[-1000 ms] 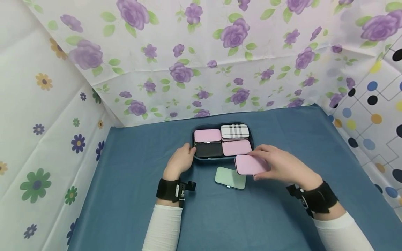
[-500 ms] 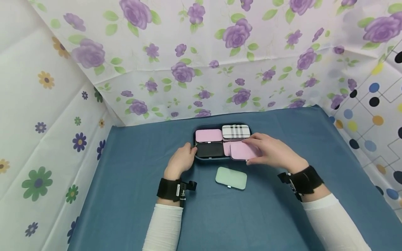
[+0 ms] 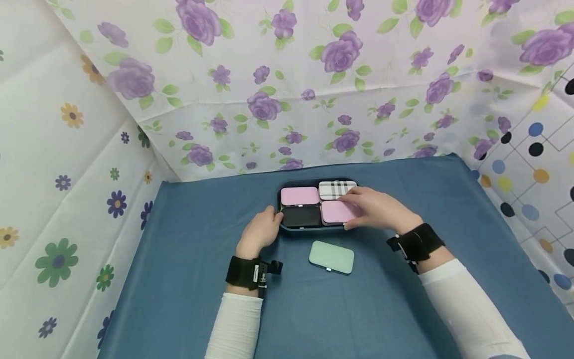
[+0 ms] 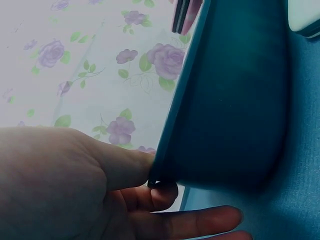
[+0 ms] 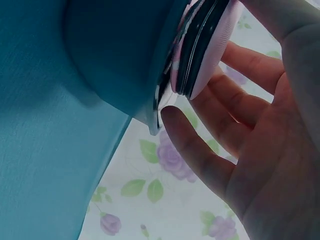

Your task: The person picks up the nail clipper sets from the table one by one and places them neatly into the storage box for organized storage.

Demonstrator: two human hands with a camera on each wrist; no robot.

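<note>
— so what sits in the dark teal rectangular tray?
— four flat cases: a pink one at 10 o'clock, a plaid one at 2, a black one at 8, and a pink rounded case at 4.
— and the hands?
— right hand lies over that 4 o'clock case, fingers curled round its edge. left hand grips the tray's 9 o'clock rim, thumb on top.
— anything outside?
— a mint green case on the blue cloth, at 6 o'clock from the tray.
</note>
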